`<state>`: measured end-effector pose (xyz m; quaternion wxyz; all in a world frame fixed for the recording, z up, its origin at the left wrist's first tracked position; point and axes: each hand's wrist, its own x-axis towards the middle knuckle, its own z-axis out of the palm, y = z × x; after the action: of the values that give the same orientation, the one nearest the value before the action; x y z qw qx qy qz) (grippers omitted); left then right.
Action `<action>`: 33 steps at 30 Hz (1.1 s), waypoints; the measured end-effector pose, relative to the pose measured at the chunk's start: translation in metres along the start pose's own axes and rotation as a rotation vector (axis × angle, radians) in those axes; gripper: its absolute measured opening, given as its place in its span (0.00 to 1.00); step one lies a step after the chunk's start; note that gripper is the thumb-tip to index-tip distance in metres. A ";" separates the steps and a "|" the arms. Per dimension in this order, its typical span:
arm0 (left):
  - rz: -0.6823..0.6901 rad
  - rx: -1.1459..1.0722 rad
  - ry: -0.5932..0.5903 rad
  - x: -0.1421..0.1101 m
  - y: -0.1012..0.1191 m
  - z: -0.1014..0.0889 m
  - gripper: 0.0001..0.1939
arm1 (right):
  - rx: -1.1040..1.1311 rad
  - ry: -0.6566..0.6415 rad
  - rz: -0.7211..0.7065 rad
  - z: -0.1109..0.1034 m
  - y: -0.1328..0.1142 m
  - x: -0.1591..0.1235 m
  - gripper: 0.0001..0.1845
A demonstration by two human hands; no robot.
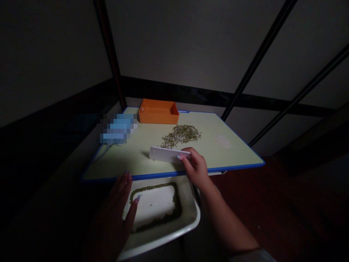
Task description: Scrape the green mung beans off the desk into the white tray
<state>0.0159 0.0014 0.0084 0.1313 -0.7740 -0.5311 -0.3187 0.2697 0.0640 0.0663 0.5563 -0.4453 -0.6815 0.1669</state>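
My right hand (195, 165) grips the right end of a flat white plastic scraper (165, 154), which stands on its long edge on the pale green tabletop (131, 160). Just beyond it lies a loose heap of small green beans mixed with white grains (183, 134). My left hand (121, 203) rests over the left side of a white tub (191, 218), thumb apart from the stretched fingers, fingertips by the table's front edge. Inside the tub, green beans (177, 207) line the edges of the floor. The tub's left rim is hidden behind my left hand.
An orange box (159, 117) stands at the back of the table. A faint patch of white grains (223, 141) lies at the right. A blurred-out light blue thing (118, 129) is at the left, with a cable by it. The tabletop has a blue rim (234, 167).
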 end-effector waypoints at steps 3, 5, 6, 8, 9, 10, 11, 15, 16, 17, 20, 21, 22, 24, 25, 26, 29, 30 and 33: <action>0.002 -0.001 -0.018 0.001 0.000 0.000 0.36 | 0.030 -0.035 -0.007 -0.003 0.000 0.000 0.06; -0.005 0.006 -0.011 0.001 0.000 0.000 0.36 | 0.068 -0.068 -0.007 -0.005 0.000 0.000 0.06; -0.008 0.005 -0.006 0.001 0.000 0.000 0.36 | 0.088 -0.085 -0.002 -0.006 0.000 0.001 0.06; -0.012 0.000 -0.005 0.001 0.001 0.000 0.35 | 0.130 -0.118 0.019 -0.008 0.001 0.001 0.06; -0.013 0.000 -0.009 0.000 0.001 0.000 0.35 | 0.150 -0.134 0.034 -0.009 0.001 0.002 0.07; -0.012 0.002 -0.011 0.000 0.001 0.000 0.35 | 0.170 -0.149 0.049 -0.009 0.002 0.002 0.08; -0.010 0.003 -0.011 -0.001 0.001 0.001 0.35 | 0.188 -0.161 0.059 -0.010 0.002 0.003 0.08; -0.007 0.004 -0.010 -0.002 0.000 0.001 0.35 | 0.220 -0.182 0.044 -0.012 0.002 0.003 0.09; -0.009 0.005 -0.012 -0.002 -0.001 0.001 0.35 | 0.227 -0.181 0.034 -0.013 0.002 0.003 0.08; -0.013 0.005 -0.012 -0.002 -0.001 0.001 0.35 | 0.230 -0.175 0.027 -0.014 0.002 0.002 0.08; -0.023 -0.007 -0.016 -0.002 0.000 0.002 0.35 | 0.203 -0.098 0.029 -0.022 0.003 0.000 0.08; -0.027 -0.011 -0.016 -0.002 0.000 0.003 0.35 | 0.177 -0.041 0.032 -0.026 0.004 0.000 0.09; -0.029 -0.013 -0.013 -0.001 0.000 0.003 0.35 | 0.147 0.028 0.033 -0.030 0.005 0.000 0.09; -0.032 -0.012 -0.013 -0.002 0.000 0.003 0.34 | 0.083 0.185 0.033 -0.041 0.008 0.001 0.09; -0.033 -0.010 -0.012 -0.002 0.001 0.003 0.34 | 0.055 0.258 0.031 -0.047 0.010 0.002 0.09; -0.033 -0.009 -0.011 -0.002 0.001 0.003 0.34 | 0.031 0.320 0.032 -0.052 0.012 0.003 0.09; -0.023 -0.011 -0.012 -0.001 0.000 0.003 0.34 | -0.012 0.402 0.049 -0.066 0.020 0.006 0.11; -0.018 -0.011 -0.011 -0.001 0.000 0.003 0.34 | -0.016 0.395 0.060 -0.068 0.022 0.007 0.11; -0.018 -0.008 -0.011 -0.001 -0.001 0.003 0.34 | -0.009 0.311 0.094 -0.072 0.026 0.006 0.11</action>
<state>0.0158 0.0032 0.0055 0.1226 -0.7714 -0.5375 -0.3178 0.3461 0.0638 0.0748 0.6445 -0.4997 -0.5663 0.1190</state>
